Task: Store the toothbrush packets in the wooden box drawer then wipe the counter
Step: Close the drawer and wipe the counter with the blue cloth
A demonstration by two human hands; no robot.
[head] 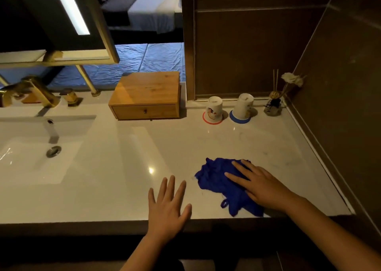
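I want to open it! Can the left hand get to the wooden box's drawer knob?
Probably yes: the left hand is open, and only bare white counter lies before the wooden box's drawer knob.

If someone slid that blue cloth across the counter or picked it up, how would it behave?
The blue cloth lies crumpled in soft folds under the flat right hand, so it would probably droop limply when lifted. On the glossy counter it should slide easily, though it may bunch up. It looks thin, so likely light.
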